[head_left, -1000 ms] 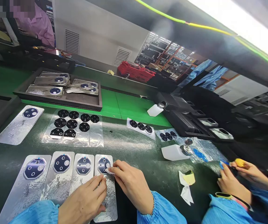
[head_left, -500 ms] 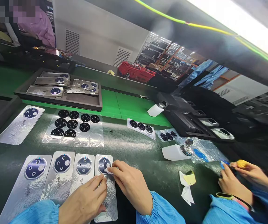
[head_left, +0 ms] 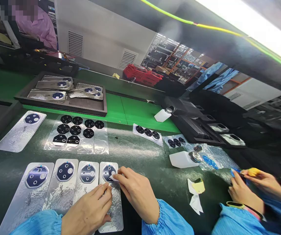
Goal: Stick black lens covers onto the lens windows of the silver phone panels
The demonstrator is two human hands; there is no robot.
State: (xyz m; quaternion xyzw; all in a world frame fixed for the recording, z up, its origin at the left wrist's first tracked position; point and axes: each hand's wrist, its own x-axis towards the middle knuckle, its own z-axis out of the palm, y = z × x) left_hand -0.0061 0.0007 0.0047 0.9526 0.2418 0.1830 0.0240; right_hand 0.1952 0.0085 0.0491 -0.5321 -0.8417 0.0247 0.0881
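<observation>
Four silver textured phone back plates (head_left: 57,192) lie in a row; the work sits on the rightmost plate (head_left: 116,209). My left hand (head_left: 88,212) rests on it with fingers loosely bent, pressing down and gripping nothing. My right hand (head_left: 137,195) pinches a small white scrap (head_left: 113,178) against that plate's dark blue octagonal camera ring (head_left: 108,172). I read the step in hand as wiping or seating the scrap on the ring. The next move, I judge, calls for the plate pinned flat and a light, even touch.

Beyond the rightmost plate, up and to the left, a shallow black tray (head_left: 86,103) holds stacked silver plates (head_left: 54,85). To the right of the rightmost plate stands a squat white bottle with metal cap (head_left: 181,160) — contents I cannot tell.
</observation>
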